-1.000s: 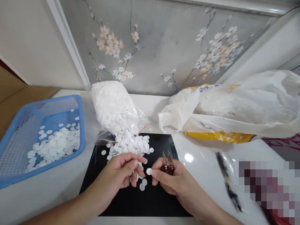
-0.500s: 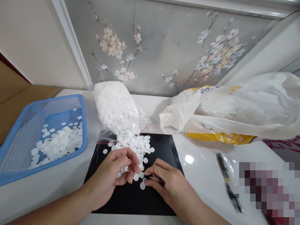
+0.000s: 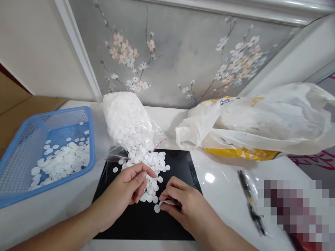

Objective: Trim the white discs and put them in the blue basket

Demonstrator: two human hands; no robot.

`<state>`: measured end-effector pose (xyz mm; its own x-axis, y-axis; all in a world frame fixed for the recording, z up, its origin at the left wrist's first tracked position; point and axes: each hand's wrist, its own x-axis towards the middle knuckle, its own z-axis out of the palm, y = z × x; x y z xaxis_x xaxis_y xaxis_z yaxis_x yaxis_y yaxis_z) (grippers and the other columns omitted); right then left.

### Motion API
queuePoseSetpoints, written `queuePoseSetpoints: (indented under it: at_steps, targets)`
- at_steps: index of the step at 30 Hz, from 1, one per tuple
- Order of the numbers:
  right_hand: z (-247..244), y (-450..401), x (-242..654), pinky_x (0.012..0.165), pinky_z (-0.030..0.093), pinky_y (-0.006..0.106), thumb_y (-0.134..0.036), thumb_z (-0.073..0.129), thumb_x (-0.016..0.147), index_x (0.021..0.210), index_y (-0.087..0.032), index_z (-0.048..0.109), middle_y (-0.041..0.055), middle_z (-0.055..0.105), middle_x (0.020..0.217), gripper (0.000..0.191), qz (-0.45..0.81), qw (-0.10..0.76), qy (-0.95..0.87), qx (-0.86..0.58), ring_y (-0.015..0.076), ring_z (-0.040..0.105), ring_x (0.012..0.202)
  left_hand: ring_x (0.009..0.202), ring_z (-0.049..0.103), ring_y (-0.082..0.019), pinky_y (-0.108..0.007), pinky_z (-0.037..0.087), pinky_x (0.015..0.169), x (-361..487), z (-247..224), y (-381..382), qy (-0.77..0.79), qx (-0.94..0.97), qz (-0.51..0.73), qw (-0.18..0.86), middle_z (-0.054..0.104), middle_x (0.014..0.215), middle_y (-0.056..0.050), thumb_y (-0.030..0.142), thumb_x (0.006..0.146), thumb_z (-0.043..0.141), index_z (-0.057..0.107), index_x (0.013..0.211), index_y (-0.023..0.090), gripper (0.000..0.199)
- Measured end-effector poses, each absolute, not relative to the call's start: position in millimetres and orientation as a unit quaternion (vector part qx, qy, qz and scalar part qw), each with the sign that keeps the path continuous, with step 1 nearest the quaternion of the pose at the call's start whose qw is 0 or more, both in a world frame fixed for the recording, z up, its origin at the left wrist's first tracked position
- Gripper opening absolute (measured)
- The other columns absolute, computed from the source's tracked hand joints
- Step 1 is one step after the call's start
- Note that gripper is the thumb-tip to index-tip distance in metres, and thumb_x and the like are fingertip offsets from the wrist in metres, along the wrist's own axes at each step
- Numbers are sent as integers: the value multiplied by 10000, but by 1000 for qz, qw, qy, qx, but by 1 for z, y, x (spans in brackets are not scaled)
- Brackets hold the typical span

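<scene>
My left hand hovers at the near edge of a heap of small white round discs on a black mat. Its index finger stretches out over the discs while the other fingers curl loosely; I see nothing held in it. To the right, my right hand is closed, pinching white discs between thumb and fingers; how many is hidden. A single loose disc lies by its fingertips. The heap spreads from the mouth of a clear plastic bag packed with more discs.
On the left stands a blue basket with many discs in it, and a cardboard box behind. A white and yellow plastic bag lies at the back right. Nearer is a dark slim object in clear wrapping.
My left hand's index finger has straightened and reaches farther right, with its other fingers drawn in. Discs have gathered below the heap. My right hand keeps its pinch, and the view has shifted slightly.
</scene>
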<state>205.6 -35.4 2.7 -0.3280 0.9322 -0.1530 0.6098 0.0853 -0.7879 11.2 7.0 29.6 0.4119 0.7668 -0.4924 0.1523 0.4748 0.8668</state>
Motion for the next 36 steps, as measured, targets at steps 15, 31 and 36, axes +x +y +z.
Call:
queuePoseSetpoints:
  at_steps: [15,31,36]
  targets:
    - [0,-43,193,569,420,214,-117,763,727,684,-195,611,-35,574,721,177,380,237,-690,-568,116,547,597,506,357,-64,-203,230,486,19,40,1,482,458,225,712,610,682,32,231,844,516,414,710,206,171]
    - [22,-34,206,491,318,219,-234,650,750,667,-183,655,-56,501,556,98,516,278,-543,-601,105,397,525,741,615,-147,-245,422,727,22,32,-2,509,530,186,652,710,727,21,268,739,732,732,947,204,217]
    - [30,-34,206,486,307,228,-318,647,738,637,-168,644,-45,475,525,181,513,303,-512,-619,106,376,521,819,657,-169,-246,451,771,33,31,-7,494,503,199,681,776,849,-10,254,723,736,780,819,208,116]
